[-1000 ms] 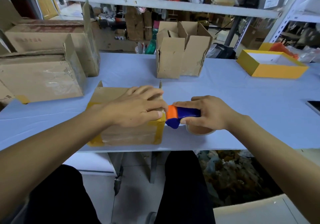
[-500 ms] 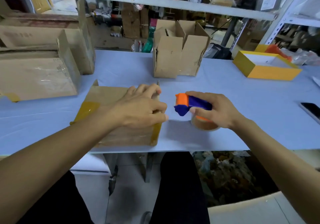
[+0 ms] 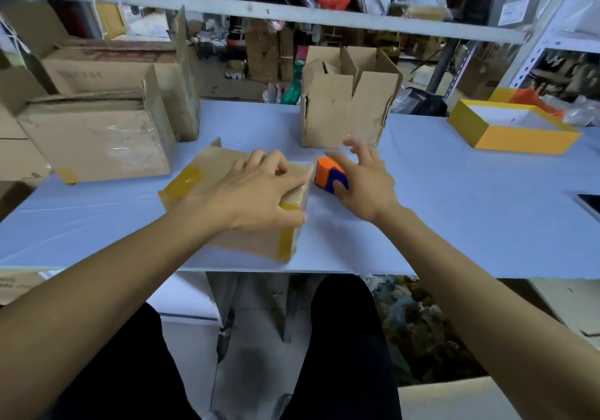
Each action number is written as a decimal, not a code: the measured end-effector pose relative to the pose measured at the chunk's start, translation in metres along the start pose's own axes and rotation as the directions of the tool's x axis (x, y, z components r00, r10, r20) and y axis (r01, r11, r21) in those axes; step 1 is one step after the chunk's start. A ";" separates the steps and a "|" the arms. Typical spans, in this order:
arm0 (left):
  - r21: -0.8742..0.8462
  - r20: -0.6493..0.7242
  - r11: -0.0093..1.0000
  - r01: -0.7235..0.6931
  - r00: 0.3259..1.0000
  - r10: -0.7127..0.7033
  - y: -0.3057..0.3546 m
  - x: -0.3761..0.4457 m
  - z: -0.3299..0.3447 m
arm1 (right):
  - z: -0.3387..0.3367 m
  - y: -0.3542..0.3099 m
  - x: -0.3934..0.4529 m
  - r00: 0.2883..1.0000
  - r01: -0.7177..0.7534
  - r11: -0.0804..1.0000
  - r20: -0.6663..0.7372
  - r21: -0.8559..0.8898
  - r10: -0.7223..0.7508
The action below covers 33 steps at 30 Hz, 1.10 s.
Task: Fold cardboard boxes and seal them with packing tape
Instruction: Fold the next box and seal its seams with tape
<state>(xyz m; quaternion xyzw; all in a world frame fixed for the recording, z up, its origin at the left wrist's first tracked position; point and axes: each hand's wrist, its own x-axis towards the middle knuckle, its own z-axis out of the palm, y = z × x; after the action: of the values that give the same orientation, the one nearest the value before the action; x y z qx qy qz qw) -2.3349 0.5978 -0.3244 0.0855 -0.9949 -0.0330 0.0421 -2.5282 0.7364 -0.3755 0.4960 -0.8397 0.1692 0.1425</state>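
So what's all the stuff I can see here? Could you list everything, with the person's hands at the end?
flat taped box: 1, brown with yellow tape, near table edge, under the left hand
tape dispenser: 1, orange and blue, just right of that box
open carton: 1, brown, flaps up, middle back
large cartons: 2 or more, brown, back left
shallow box: 1, yellow with white inside, back right
dark flat device: 1, right edge, cut off
table: 1, pale blue top
shelf: 1, grey, holding coloured bags
left hand: resting on the flat box
right hand: fingers spread, over the dispenser
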 end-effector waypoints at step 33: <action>-0.413 -0.532 0.906 -0.096 0.833 -0.154 -0.089 -0.019 0.055 | 0.040 -0.077 0.020 0.919 0.360 0.881 -0.279 0.306 -0.279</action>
<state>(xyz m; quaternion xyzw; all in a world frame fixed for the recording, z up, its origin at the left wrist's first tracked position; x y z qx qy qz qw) -2.3063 0.5168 -0.3866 0.0958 -0.9070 -0.2221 0.3447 -2.4724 0.6690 -0.3925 0.6231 -0.6800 0.3459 0.1724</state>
